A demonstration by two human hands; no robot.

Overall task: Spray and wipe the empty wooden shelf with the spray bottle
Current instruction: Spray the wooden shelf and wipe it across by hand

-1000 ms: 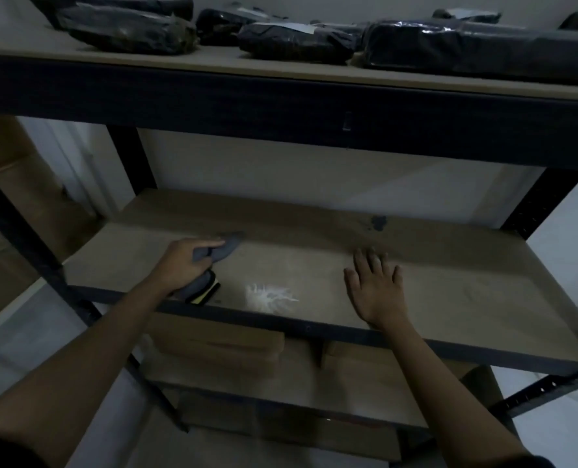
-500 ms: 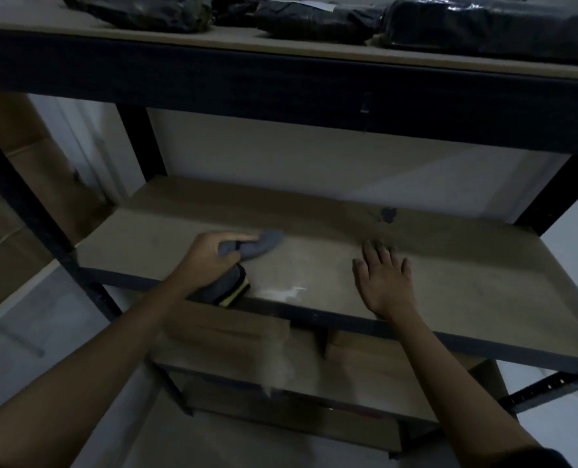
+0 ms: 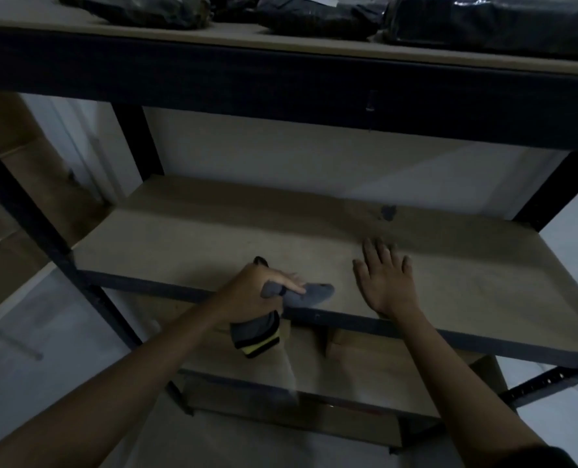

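The empty wooden shelf (image 3: 213, 238) spans the middle of the head view, in a dark metal frame. My left hand (image 3: 263, 292) grips a grey cloth (image 3: 314, 293) with a black and yellow striped end that hangs below the shelf's front edge; the cloth lies on the front of the board. My right hand (image 3: 383, 282) rests flat on the shelf, fingers spread, just right of the cloth. A small dark tip, possibly the spray bottle's (image 3: 261, 261), shows behind my left hand; the rest is hidden.
The upper shelf (image 3: 280, 38) carries several dark wrapped packages (image 3: 314, 15). A dark stain (image 3: 388, 212) marks the board near the back. Cardboard boxes (image 3: 365, 366) sit on the lower shelf, and a tall box (image 3: 7, 184) stands to the left. Black posts (image 3: 37, 224) frame the sides.
My left hand has slid the cloth to the right along the shelf's front, over the white spray patch, which no longer shows. My right hand stays flat on the board.
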